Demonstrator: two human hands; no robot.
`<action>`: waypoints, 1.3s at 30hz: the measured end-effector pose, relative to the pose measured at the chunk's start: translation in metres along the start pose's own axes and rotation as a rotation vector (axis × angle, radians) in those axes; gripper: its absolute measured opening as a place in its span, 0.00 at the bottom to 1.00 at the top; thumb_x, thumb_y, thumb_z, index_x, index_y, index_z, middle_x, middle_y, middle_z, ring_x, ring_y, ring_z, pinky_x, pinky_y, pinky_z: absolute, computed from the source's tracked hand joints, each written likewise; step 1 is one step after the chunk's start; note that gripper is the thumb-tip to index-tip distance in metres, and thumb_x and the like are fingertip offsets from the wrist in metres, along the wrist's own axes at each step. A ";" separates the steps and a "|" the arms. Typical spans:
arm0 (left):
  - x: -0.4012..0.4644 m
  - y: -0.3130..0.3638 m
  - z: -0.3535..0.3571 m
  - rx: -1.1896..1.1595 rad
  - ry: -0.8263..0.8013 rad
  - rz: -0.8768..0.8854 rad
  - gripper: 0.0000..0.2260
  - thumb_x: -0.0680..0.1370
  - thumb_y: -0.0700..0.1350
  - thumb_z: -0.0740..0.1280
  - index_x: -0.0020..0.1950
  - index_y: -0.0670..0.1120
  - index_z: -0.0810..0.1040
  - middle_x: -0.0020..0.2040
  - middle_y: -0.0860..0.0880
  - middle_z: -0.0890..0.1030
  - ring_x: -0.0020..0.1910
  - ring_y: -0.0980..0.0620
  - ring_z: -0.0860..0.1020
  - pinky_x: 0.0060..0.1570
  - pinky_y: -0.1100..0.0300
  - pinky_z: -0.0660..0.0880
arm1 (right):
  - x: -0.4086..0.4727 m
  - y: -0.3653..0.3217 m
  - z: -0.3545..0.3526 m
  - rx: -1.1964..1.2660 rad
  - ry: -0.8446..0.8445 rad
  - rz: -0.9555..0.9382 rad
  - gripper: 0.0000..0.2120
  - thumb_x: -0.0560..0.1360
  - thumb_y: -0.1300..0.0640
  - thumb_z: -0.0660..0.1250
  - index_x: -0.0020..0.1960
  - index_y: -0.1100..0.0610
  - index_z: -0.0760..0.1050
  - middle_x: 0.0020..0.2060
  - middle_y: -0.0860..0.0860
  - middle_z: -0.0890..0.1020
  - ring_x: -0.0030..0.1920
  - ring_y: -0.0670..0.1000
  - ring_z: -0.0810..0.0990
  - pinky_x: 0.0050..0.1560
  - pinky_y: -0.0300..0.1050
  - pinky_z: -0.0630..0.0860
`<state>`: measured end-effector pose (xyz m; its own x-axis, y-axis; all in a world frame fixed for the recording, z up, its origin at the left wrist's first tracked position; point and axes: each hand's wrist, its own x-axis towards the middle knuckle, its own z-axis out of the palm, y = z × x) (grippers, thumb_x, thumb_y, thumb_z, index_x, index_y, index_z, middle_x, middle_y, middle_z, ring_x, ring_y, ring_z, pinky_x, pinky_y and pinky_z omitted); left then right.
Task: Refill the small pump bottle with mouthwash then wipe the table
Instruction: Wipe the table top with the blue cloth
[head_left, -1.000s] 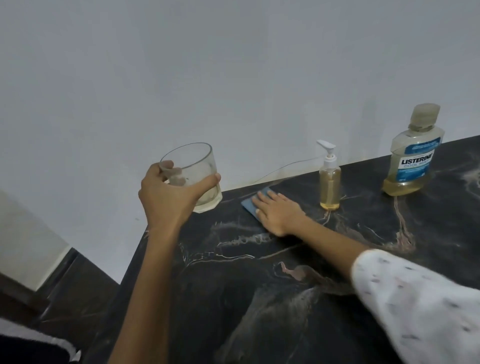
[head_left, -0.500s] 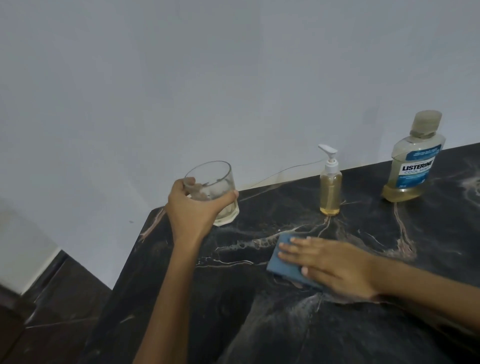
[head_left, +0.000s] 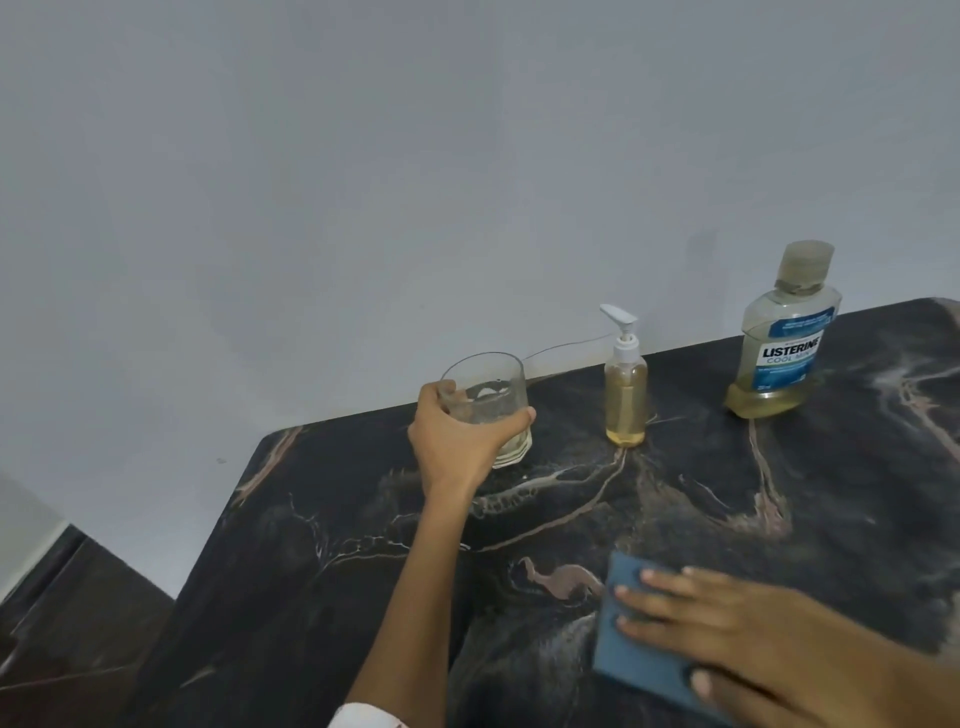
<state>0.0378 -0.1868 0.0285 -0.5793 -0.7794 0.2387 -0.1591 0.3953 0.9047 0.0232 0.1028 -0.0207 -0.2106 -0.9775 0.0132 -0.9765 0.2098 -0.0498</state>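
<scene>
behind everything stood a plain pale grey wall (head_left: 363, 182), and a thin wire (head_left: 566, 347) ran along it just above the back edge of the surface (head_left: 675, 493). that surface was dark stone with pale and pinkish veins, and its left corner was rounded. lower left of it a dark floor (head_left: 78, 623) showed.

the left hand (head_left: 457, 441) gripped a clear drinking glass (head_left: 485, 405) near the back edge, the thumb on the far side of the glass and the fingers curled round the near side. the glass was upright; i could not tell if its base touched the surface or was a little above it. it looked nearly empty, with only a little pale liquid at the bottom.

just to the right of the glass, but apart from it, stood the small pump bottle (head_left: 626, 395), upright, with a white pump head and yellow liquid up to near its shoulder. further right, well apart, stood the listerine mouthwash bottle (head_left: 784, 353) with its cap on and only a low layer of yellow liquid inside.

at the near right the right hand (head_left: 737, 639) lay flat with straight, spread fingers (head_left: 654, 592) and pressed down on a blue cloth (head_left: 634, 654), which lay on the surface. a bit of white patterned sleeve (head_left: 358, 717) showed at the bottom edge on the left arm.
</scene>
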 end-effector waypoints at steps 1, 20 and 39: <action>-0.001 -0.002 0.002 0.002 0.006 -0.002 0.34 0.54 0.57 0.81 0.53 0.51 0.71 0.49 0.51 0.78 0.50 0.51 0.78 0.39 0.68 0.71 | -0.007 0.011 -0.006 0.015 -0.023 0.081 0.23 0.82 0.43 0.46 0.77 0.42 0.52 0.75 0.39 0.55 0.75 0.42 0.54 0.69 0.44 0.64; -0.006 -0.014 0.014 0.007 0.002 -0.034 0.37 0.55 0.56 0.81 0.59 0.48 0.72 0.53 0.50 0.77 0.53 0.50 0.75 0.37 0.72 0.66 | -0.038 0.019 0.007 -0.029 -0.055 0.162 0.25 0.81 0.42 0.46 0.77 0.45 0.54 0.76 0.42 0.56 0.75 0.45 0.54 0.73 0.38 0.47; -0.059 0.054 0.111 0.177 -0.292 0.082 0.29 0.71 0.55 0.72 0.66 0.44 0.68 0.62 0.45 0.74 0.61 0.45 0.74 0.59 0.53 0.71 | -0.049 0.000 -0.019 -0.017 0.040 0.466 0.25 0.82 0.44 0.41 0.71 0.50 0.65 0.67 0.46 0.72 0.68 0.47 0.69 0.66 0.34 0.53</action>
<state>-0.0256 -0.0657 0.0240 -0.7961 -0.5797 0.1735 -0.2241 0.5488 0.8054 0.0331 0.1510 -0.0026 -0.6284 -0.7773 0.0315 -0.7778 0.6271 -0.0431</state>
